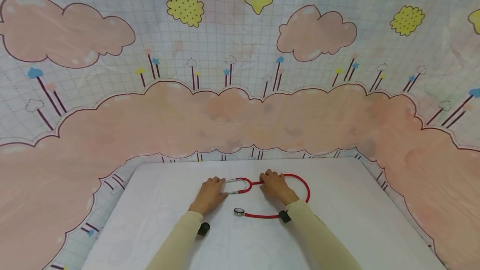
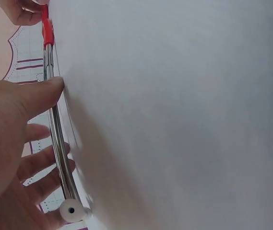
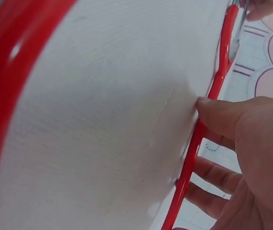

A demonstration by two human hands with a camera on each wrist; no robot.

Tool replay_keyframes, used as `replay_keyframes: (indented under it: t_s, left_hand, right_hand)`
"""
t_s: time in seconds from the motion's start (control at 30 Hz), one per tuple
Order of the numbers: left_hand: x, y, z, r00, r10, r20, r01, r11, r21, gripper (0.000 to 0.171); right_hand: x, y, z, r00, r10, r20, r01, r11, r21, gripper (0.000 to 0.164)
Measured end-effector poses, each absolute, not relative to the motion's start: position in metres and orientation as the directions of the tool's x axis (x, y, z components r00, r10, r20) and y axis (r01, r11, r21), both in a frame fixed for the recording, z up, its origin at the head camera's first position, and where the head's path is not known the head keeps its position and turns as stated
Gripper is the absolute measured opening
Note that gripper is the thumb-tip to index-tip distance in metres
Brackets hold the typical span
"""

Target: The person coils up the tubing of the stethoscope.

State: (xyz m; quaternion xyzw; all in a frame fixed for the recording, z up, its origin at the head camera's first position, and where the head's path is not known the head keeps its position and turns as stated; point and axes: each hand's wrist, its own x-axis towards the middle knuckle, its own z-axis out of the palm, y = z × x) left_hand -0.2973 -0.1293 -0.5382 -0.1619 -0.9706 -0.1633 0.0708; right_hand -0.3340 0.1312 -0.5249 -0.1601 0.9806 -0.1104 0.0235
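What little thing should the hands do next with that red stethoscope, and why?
Maybe the right hand could let go of the red tube and reach for the round chest piece. That end lies on the white table with no hand on it, while the left hand is at the metal ear tubes.

I see both forearms reach forward, angled inward. The left grip and right grip sit near each other, thumbs set opposite fingers.
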Motion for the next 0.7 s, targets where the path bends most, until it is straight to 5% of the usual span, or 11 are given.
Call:
replay_keyframes:
  t_s: [0.2,0.7]
  left_hand:
    - [-0.297,-0.132,-0.539,-0.915,0.344,0.210,0.393,0.875,0.281,0.044]
    - [-0.293,-0.140,-0.538,-0.933,0.331,0.141,0.359,0.878,0.316,0.045]
  right_hand:
    - [-0.333,0.132,-0.525,-0.935,-0.353,0.025,-0.351,0.918,-0.187,0.015]
    - [-0.323,0.131,-0.514,-0.930,-0.360,0.075,-0.367,0.918,-0.150,0.015]
